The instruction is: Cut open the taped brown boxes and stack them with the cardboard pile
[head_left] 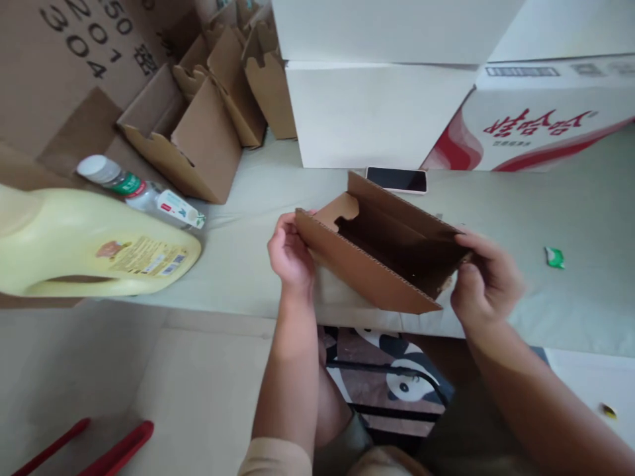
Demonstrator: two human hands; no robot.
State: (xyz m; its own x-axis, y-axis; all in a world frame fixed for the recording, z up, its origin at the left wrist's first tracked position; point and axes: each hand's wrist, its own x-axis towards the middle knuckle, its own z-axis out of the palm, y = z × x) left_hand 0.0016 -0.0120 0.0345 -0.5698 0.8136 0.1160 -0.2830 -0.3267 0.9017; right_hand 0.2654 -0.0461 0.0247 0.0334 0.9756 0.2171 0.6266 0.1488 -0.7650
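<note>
A brown corrugated cardboard box (381,254), half folded with its top open and a notched flap standing at its left end, sits at the near edge of the pale grey-green table (570,218), just past the centre of the view. The left hand (290,254) grips the box's left end — fingers curled around the corner, closed on the cardboard. The right hand (483,284) clasps the right end, thumb over the top edge and fingers wrapped on the outside, likewise closed on the board.

At 12 o'clock from the box, just beyond it, a black-screened phone (397,179) lies flat. Behind the phone stand large white cartons (377,112); at 1 o'clock one white carton with red lettering (540,125) sits beside them. At 3 o'clock, well apart, lies a small green wrapper (554,256).

At 10 o'clock a cluster of folded brown cardboard boxes (198,132) — the same kind — leans together. At 9 o'clock a large pale yellow plastic jug (84,241) lies on its side, and a clear water bottle with a white cap (139,192) lies touching it behind.

At 7 o'clock, low down, red handles (119,449) show on the floor.
</note>
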